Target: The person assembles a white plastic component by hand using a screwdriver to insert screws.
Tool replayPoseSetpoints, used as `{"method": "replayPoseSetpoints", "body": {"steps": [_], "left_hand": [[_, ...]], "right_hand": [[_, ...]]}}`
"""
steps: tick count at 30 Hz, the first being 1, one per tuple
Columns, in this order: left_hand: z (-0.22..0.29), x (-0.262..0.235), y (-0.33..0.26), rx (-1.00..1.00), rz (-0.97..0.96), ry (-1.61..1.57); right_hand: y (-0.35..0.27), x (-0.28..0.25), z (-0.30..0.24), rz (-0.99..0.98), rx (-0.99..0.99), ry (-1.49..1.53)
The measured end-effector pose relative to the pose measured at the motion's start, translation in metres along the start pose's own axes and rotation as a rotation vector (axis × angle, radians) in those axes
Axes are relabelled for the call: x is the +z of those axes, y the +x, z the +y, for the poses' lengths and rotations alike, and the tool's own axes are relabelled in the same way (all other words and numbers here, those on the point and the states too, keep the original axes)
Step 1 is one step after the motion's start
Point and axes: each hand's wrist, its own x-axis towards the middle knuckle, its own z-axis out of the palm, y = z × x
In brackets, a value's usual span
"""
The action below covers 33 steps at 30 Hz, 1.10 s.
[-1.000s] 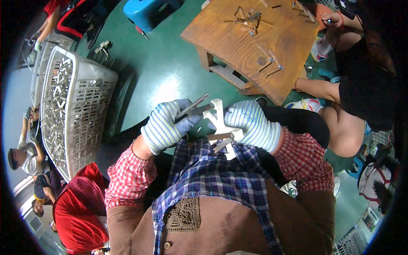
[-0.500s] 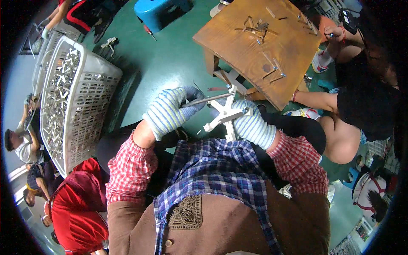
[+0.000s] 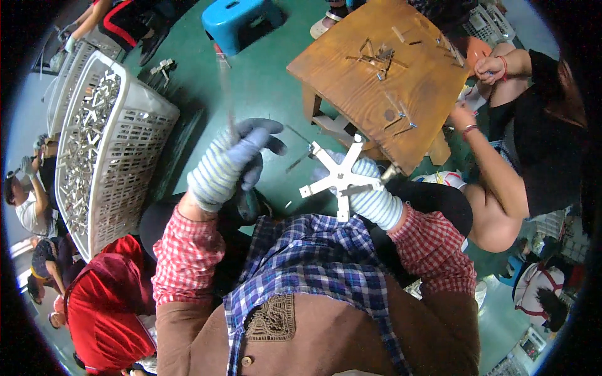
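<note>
My right hand (image 3: 380, 195), in a striped glove with bluish-grey fingers, grips a white star-shaped part (image 3: 342, 176) with several arms spreading from a hub. A dark narrow strip (image 3: 360, 189) lies across one of its arms, and small metal fittings show at some arm ends. My left hand (image 3: 219, 164), gloved alike, is closed around a long thin metal tool (image 3: 227, 94), held apart from the part. The tool points away from me and is smeared by motion, so its exact kind is unclear.
A white slatted basket (image 3: 128, 144) heaped with similar parts stands at left. At the upper right is a wooden table (image 3: 351, 37) bearing metal pieces, with another person's arm (image 3: 492, 150) beside it. A blue stool (image 3: 232, 25) stands on the green floor beyond.
My left hand has pulled back left from the star-shaped part, and its tool has swung from lying across the part to pointing away. The part has turned so its flat face shows.
</note>
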Motion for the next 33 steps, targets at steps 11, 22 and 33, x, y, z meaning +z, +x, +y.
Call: {"method": "replayPoseSetpoints", "body": {"steps": [11,22,33], "left_hand": [[-0.101,0.052,-0.074,-0.358,-0.121,-0.381],[0.011,0.001,-0.105,0.44,-0.035,1.075],[0.053,0.043,-0.111,0.395,-0.009,1.764]], "right_hand": [[-0.022,-0.008,0.003,0.113,-0.043,0.045],[-0.029,-0.027,-0.057,0.221,0.012,0.455],[-0.069,-0.002,-0.036,0.17,0.072,0.468]]}}
